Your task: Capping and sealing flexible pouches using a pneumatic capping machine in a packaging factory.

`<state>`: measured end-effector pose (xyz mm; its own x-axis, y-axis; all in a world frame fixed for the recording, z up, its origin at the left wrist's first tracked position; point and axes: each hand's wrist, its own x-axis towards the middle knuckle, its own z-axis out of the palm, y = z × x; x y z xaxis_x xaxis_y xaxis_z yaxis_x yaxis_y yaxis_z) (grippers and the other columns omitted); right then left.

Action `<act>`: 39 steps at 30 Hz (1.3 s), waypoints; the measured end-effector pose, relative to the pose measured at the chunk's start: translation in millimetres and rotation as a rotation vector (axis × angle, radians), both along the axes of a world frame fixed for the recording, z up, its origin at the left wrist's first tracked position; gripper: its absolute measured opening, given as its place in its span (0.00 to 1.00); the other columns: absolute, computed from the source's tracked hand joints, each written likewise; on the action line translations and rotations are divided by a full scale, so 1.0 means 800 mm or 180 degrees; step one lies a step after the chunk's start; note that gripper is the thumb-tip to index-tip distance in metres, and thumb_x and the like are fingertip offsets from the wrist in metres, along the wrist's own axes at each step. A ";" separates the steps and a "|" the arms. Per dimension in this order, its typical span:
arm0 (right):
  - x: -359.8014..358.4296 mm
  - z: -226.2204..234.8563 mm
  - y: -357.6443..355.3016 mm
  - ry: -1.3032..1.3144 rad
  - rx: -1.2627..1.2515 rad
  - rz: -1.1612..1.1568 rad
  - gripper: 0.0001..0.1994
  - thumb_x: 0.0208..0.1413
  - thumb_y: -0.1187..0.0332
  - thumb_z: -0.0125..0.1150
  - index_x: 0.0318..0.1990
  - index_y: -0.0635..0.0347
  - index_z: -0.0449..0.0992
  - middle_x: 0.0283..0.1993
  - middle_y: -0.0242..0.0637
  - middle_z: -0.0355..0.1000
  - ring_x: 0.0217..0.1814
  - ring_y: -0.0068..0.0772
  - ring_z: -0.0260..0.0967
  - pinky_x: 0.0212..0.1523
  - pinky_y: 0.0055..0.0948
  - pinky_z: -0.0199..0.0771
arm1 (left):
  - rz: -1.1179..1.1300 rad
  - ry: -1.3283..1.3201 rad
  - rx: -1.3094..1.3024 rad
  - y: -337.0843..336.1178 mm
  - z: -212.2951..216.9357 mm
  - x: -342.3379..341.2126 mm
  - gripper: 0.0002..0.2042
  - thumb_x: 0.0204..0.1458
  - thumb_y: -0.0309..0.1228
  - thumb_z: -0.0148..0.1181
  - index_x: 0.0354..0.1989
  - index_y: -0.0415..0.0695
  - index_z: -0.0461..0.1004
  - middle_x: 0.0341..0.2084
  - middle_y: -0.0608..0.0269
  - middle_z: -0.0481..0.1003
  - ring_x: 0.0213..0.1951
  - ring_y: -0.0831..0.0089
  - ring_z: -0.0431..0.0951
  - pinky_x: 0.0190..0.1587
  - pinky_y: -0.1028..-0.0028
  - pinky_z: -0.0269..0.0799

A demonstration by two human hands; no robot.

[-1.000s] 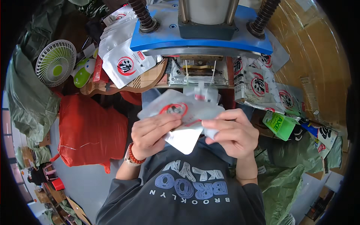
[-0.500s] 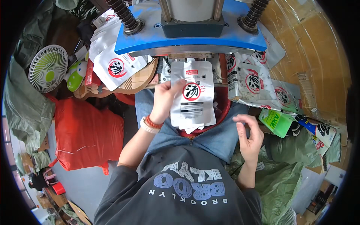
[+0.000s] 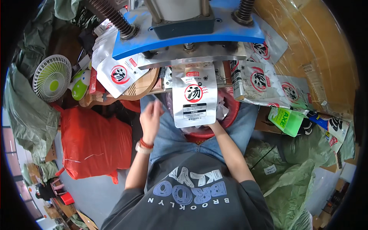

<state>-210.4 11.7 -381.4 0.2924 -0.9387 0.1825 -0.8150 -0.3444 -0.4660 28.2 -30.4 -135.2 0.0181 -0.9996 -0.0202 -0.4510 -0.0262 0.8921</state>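
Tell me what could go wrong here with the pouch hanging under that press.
The silver pouch has its top edge tucked under the grey bar of the blue press, and only the right hand steadies it from below, so it could slip or sit crooked. That hand lies directly beneath the press, so fingers raised to the bar might get pinched. The left hand is open and off the pouch, giving no second support.

Packing workshop: blue sealing press, stacked silver pouches.
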 end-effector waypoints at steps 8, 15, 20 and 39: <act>-0.012 0.143 0.046 -0.1062 0.1295 0.0127 0.24 0.56 0.55 0.59 0.56 0.58 0.70 0.55 0.52 0.70 0.57 0.51 0.68 0.56 0.41 0.67 | -0.1266 -0.3038 -0.0950 0.083 -0.063 0.030 0.07 0.48 0.35 0.60 0.25 0.45 0.74 0.29 0.61 0.72 0.40 0.62 0.71 0.42 0.62 0.63; -0.137 0.447 0.057 -0.1899 0.0507 -0.0301 0.08 0.61 0.69 0.56 0.37 0.65 0.77 0.34 0.36 0.78 0.39 0.27 0.76 0.44 0.27 0.74 | -0.1483 -0.3492 -0.1586 0.044 -0.065 0.024 0.13 0.48 0.40 0.62 0.23 0.42 0.77 0.28 0.60 0.73 0.39 0.63 0.71 0.44 0.61 0.63; -0.147 0.425 -0.075 -0.0672 -0.0780 -0.0478 0.10 0.58 0.69 0.56 0.43 0.65 0.76 0.41 0.46 0.75 0.45 0.49 0.73 0.48 0.37 0.72 | -0.2809 -0.3479 -0.0238 0.079 -0.086 0.011 0.11 0.48 0.39 0.61 0.25 0.44 0.78 0.31 0.62 0.76 0.36 0.63 0.75 0.42 0.61 0.66; -0.159 0.419 -0.083 0.0871 -0.1343 -0.1655 0.14 0.45 0.78 0.54 0.42 0.63 0.76 0.40 0.47 0.74 0.48 0.50 0.70 0.46 0.46 0.70 | -0.3964 -0.3335 -0.0906 0.076 -0.170 -0.059 0.08 0.48 0.30 0.54 0.24 0.46 0.80 0.22 0.59 0.79 0.28 0.62 0.81 0.28 0.64 0.76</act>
<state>-337.4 -55.1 -46.2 -0.0857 -0.8346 0.5442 -0.9908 0.0140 -0.1345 -18.9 30.2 -270.9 -0.8600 -0.3788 -0.3419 -0.4393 0.8905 0.1182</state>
